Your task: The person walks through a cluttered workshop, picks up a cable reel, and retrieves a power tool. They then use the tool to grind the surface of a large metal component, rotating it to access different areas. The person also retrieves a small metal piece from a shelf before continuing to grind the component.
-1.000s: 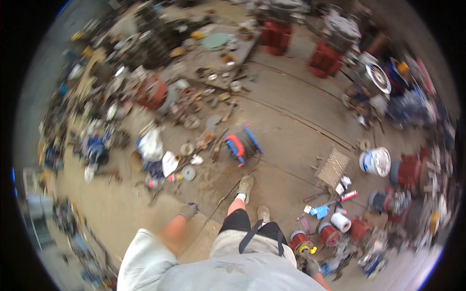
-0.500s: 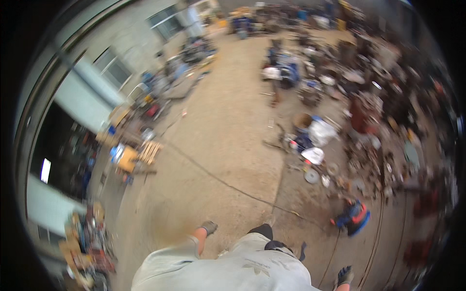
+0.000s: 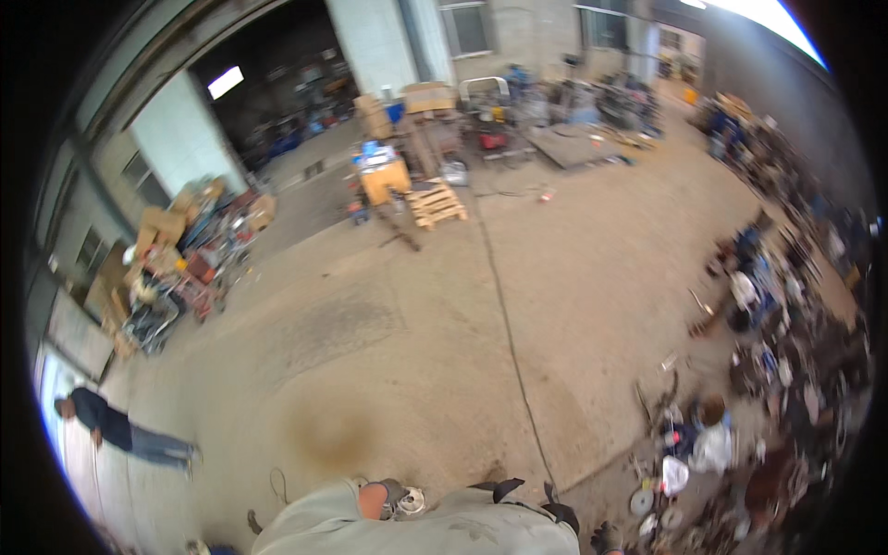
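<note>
Two hands low in frame, workshop yard | left hand beside a round metal part at the waist, grip impossible to tell | right hand gloved, state unclear, near scrap pile | part probably heavy, rigid; best held by its rim

The concrete floor is pale beige-grey, with a brownish stain at about seven o'clock. The wooden pallet at twelve o'clock is light yellow, and beside it the cart is orange-yellow. At eight o'clock, another person wears a dark top and blue trousers. The shirt at six o'clock is pale grey.
</note>
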`<move>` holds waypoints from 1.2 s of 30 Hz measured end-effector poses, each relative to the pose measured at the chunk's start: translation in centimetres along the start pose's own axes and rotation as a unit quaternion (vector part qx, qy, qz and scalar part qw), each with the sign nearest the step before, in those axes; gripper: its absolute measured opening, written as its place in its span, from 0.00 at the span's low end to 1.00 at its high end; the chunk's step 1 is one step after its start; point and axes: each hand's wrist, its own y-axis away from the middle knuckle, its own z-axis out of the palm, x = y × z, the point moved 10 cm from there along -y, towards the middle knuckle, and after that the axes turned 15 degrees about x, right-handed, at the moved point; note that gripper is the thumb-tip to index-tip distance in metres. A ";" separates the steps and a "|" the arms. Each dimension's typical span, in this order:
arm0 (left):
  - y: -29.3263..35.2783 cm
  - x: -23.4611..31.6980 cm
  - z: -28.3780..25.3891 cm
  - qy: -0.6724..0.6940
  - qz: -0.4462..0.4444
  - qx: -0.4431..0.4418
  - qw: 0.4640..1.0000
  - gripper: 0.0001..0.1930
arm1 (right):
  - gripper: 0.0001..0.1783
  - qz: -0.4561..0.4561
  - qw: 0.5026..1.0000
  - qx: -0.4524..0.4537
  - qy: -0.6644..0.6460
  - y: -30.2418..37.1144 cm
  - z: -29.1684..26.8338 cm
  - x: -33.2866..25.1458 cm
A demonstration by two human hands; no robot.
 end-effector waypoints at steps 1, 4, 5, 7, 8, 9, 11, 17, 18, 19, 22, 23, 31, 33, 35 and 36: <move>-1.1 0.4 -3.1 -0.035 0.028 0.035 0.998 0.22 | 0.14 -0.009 0.999 -0.012 0.034 -0.2 2.6 -3.0; -5.7 1.3 -11.9 0.038 0.023 0.133 0.990 0.22 | 0.14 -0.039 0.991 -0.051 0.120 -0.8 9.6 -10.6; -7.1 0.5 -14.5 0.112 -0.018 0.165 0.980 0.22 | 0.14 -0.048 0.986 -0.061 0.147 -1.0 11.6 -12.7; -9.9 -0.5 -17.2 0.332 -0.124 0.212 0.911 0.21 | 0.13 -0.061 0.975 -0.083 0.195 -1.8 15.7 -16.9; -11.3 -1.2 -18.1 0.418 -0.171 0.226 0.863 0.21 | 0.13 -0.067 0.970 -0.089 0.215 -2.3 17.6 -19.1; -12.7 -0.8 -19.1 0.394 -0.148 0.227 0.878 0.20 | 0.13 -0.073 0.965 -0.095 0.231 -3.0 19.3 -21.3; -15.3 0.7 -19.8 0.301 -0.104 0.206 0.925 0.19 | 0.13 -0.078 0.958 -0.102 0.258 -4.8 22.3 -25.7; -17.6 4.9 -15.2 -0.007 -0.005 -0.030 1.000 0.22 | 0.13 -0.071 0.946 -0.091 0.303 -13.7 27.3 -40.1; -17.7 4.9 -15.3 0.102 -0.058 -0.032 0.993 0.24 | 0.13 -0.067 0.947 -0.085 0.304 -15.7 27.7 -42.6; -17.9 5.2 -15.5 0.182 -0.096 -0.028 0.978 0.27 | 0.13 -0.065 0.948 -0.081 0.302 -17.7 28.4 -44.9; -19.3 5.6 -17.3 0.321 -0.194 -0.030 0.927 0.30 | 0.13 -0.073 0.956 -0.064 0.276 -23.7 30.9 -53.3; -20.3 5.7 -18.4 0.331 -0.228 -0.026 0.915 0.30 | 0.13 -0.084 0.961 -0.060 0.258 -25.4 32.2 -56.6; -33.5 6.3 -30.1 0.392 -0.272 -0.027 0.878 0.29 | 0.17 -0.244 0.945 -0.112 0.184 -24.9 51.1 -82.8; -38.2 4.9 -33.1 0.387 -0.252 -0.050 0.886 0.29 | 0.18 -0.207 0.955 -0.125 0.170 -23.6 53.2 -84.7; -42.9 2.9 -36.8 0.381 -0.238 -0.072 0.891 0.30 | 0.18 -0.176 0.957 -0.107 0.205 -23.4 54.1 -85.2; -45.5 1.8 -39.1 0.376 -0.228 -0.085 0.894 0.30 | 0.19 -0.170 0.949 -0.108 0.243 -23.6 54.4 -84.9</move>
